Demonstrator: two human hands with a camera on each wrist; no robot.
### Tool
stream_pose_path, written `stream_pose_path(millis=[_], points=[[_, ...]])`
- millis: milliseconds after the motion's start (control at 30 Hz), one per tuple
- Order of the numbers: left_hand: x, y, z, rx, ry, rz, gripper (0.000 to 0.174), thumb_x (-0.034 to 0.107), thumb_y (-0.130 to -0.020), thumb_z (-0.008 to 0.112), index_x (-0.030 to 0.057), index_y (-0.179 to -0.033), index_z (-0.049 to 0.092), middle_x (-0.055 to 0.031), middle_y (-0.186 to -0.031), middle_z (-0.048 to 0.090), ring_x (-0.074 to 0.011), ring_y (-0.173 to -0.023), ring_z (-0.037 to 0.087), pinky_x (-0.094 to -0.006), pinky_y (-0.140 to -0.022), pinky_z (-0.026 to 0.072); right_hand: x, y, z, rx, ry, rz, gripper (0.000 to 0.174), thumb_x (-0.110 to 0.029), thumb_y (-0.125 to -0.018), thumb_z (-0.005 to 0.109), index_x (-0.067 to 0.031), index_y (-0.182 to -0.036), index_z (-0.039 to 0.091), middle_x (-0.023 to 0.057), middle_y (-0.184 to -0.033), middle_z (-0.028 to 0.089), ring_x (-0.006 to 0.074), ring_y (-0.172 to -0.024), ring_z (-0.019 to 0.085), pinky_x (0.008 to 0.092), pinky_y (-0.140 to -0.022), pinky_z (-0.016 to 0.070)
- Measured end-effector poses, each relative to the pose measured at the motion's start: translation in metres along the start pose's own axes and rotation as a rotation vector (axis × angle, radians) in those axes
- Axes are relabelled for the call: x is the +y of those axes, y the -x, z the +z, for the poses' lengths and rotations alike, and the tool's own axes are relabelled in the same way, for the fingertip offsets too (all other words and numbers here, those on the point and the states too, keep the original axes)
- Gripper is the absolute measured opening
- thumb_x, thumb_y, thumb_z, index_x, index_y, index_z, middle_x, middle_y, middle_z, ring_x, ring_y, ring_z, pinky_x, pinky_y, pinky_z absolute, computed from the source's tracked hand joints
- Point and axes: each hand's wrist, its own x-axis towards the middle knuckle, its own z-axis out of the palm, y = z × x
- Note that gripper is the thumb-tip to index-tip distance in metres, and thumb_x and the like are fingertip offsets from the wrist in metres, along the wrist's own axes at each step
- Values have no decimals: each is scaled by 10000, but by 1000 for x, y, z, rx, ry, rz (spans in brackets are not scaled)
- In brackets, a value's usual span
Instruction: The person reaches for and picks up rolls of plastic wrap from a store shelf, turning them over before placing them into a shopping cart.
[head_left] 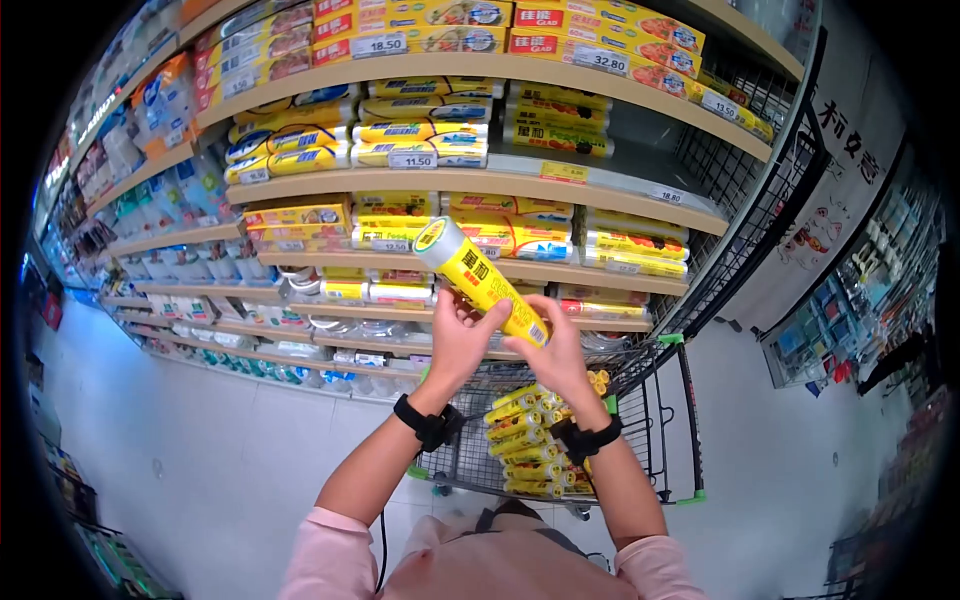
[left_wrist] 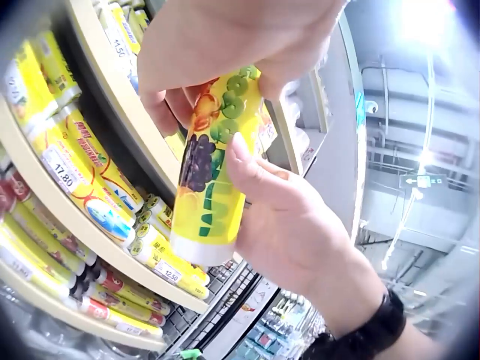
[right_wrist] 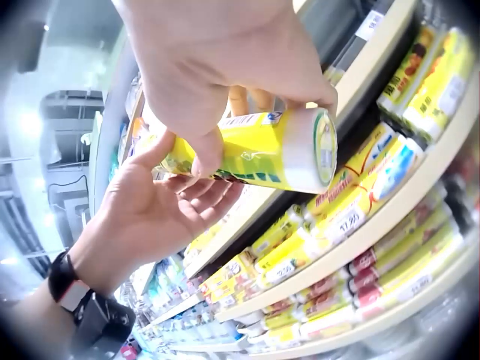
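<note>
Both hands hold one yellow packaged roll [head_left: 472,272] tilted in front of the shelves, its pale upper end pointing up and left. Black and orange-red lettering marks its wrapper; in the left wrist view grapes and other fruit are printed on the roll [left_wrist: 214,169]. My left hand [head_left: 458,342] grips it from the left, thumb across the wrapper and fingers beneath. Around the lower end, my right hand [head_left: 556,350] has its thumb on the side of the roll. In the right wrist view, the white end cap [right_wrist: 324,150] sticks out past the right hand [right_wrist: 217,56].
A wire shopping cart [head_left: 680,400] below the hands carries a heap of similar yellow rolls [head_left: 530,440]. Shelves [head_left: 500,268] ahead hold more rolls, yellow boxes [head_left: 420,40] and price tags. A black mesh panel [head_left: 770,200] borders them on the right. Tiled floor [head_left: 260,450] lies to the left.
</note>
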Motion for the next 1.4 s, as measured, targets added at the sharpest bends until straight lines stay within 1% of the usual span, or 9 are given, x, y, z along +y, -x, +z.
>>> stream_pose_path(millis=[133,300,600,700,833,1000,1167,1267,1400], points=[[12,65,-38,-5,-198,22,595,31,-849,772,1,-1328,420,-105,-1215,594,-185,-1105,627,-334,-962,529,-10,51,43,-109,-99,73,644,-140,-715,887,-27,-1249,544,126,-1195,667,260,-1156,637,379,-978,494],[-17,138,-94,91,-455,39,607,119,-748,838,23,-1278,558,-117,-1211,594,-234,-1116,588,-369,-969,469,-20,97,60,-348,-154,152,847,-186,-762,856,-38,-1478,429,173,-1420,547,306,-1312,540,405,-1070,447],[-2,206,-128,42,-906,142,788,127,-702,868,75,-1414,535,-155,-1247,584,-335,-1148,563,-402,-1008,443,-58,112,77,-395,-264,108,608,-153,-806,819,-28,-1332,542,81,-1204,627,164,-1072,624,315,-921,517],[13,210,-141,60,-1007,211,785,148,-665,904,45,-1360,554,-171,-1272,594,-338,-1159,577,-398,-993,476,-60,112,72,-238,-399,132,478,-64,-849,761,5,-1276,560,66,-1142,629,132,-994,619,274,-877,521],[17,217,-166,111,-909,38,675,179,-710,890,24,-1278,561,-165,-1274,604,-320,-1147,599,-400,-991,483,-40,111,55,-78,-476,161,415,-62,-892,702,26,-1271,557,61,-1123,621,113,-965,611,251,-831,528],[1,217,-173,172,-66,-163,622,15,-803,793,-19,-1346,491,-136,-1253,610,-173,-1134,610,-308,-963,514,-13,114,42,21,-735,350,445,-150,-965,627,26,-1355,506,94,-1152,631,131,-990,644,264,-813,554],[5,206,-152,265,72,-76,687,-48,-761,792,-42,-1370,476,-145,-1250,610,-194,-1126,619,-320,-989,518,24,119,35,5,-899,543,459,-232,-1061,483,-13,-1458,408,127,-1222,622,206,-1002,669,326,-807,580],[7,203,-140,249,49,-59,716,-92,-730,788,-41,-1373,477,-150,-1255,601,-204,-1132,618,-318,-994,519,43,131,33,-51,-929,586,464,-273,-1050,500,-24,-1437,443,129,-1212,625,231,-939,651,361,-794,535],[15,200,-121,181,-294,114,743,-9,-692,868,-34,-1347,519,-129,-1250,602,-209,-1153,605,-351,-1021,507,85,147,43,-52,-1053,713,397,-264,-1051,485,-39,-1377,505,124,-1201,639,236,-916,645,359,-783,517]])
